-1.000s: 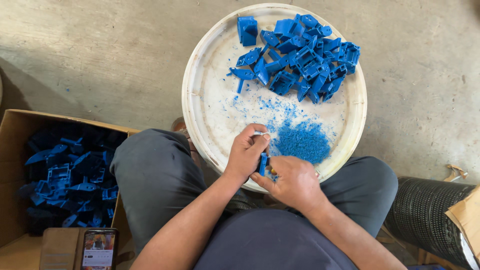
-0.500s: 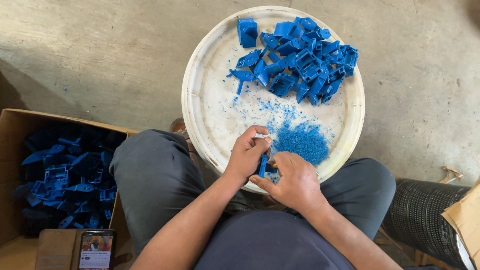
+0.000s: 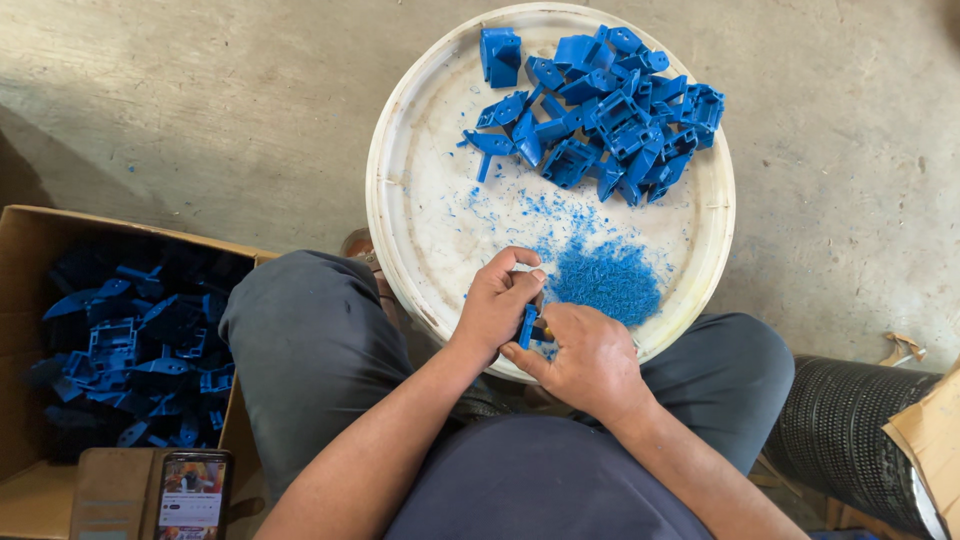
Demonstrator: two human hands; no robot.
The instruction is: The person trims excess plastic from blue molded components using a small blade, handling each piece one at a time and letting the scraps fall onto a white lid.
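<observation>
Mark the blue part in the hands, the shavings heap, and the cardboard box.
blue part (image 3: 527,325), head view, on its strip showing between the two hands.
shavings heap (image 3: 608,280), head view, on the middle of the pile.
cardboard box (image 3: 30,225), head view, on its upper left wall.

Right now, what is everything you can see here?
Tray: one, white, round, on the lap.
Loose parts: a heap, blue, far side of tray.
Shavings: one pile, blue, near side of tray.
Box: one, brown cardboard, left, holding blue parts.
Phone: one, screen lit, bottom left.
Mesh roll: one, black, bottom right.
Floor: grey concrete.
Held part: one, blue, between both hands.
Left hand: fingers on held part.
Right hand: grips held part.
</observation>
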